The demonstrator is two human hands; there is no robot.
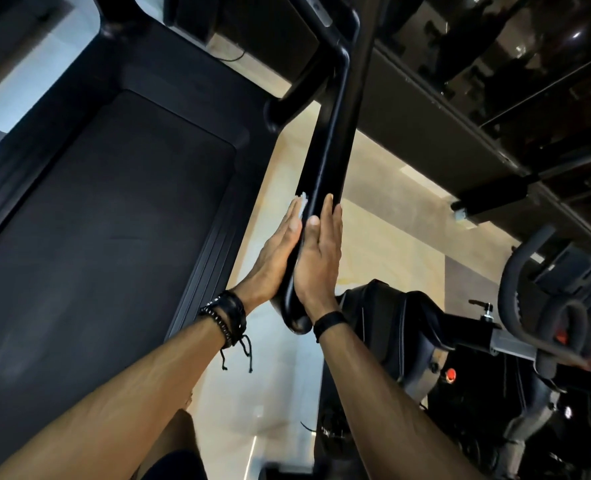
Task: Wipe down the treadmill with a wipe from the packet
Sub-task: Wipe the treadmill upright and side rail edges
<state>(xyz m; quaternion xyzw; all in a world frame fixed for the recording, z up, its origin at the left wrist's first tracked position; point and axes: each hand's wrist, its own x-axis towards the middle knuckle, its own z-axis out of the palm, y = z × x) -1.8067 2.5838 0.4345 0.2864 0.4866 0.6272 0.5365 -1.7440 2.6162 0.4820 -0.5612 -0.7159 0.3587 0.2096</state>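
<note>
The black treadmill's right handrail (328, 157) runs from the console down toward me, above the dark running belt (107, 209). My left hand (276, 251) lies flat against the rail's left side, fingers straight, pressing a white wipe (302, 202) that peeks out at the fingertips. My right hand (321, 258) lies flat against the rail's right side with its thumb over the top. The rail is sandwiched between both palms. The wipe packet is not in view.
An exercise bike with curved handlebars (529, 306) and a red knob (450, 374) stands at the right. Pale floor (384, 209) shows between the treadmill and the bike. A dark glossy wall (494, 81) runs across the top right.
</note>
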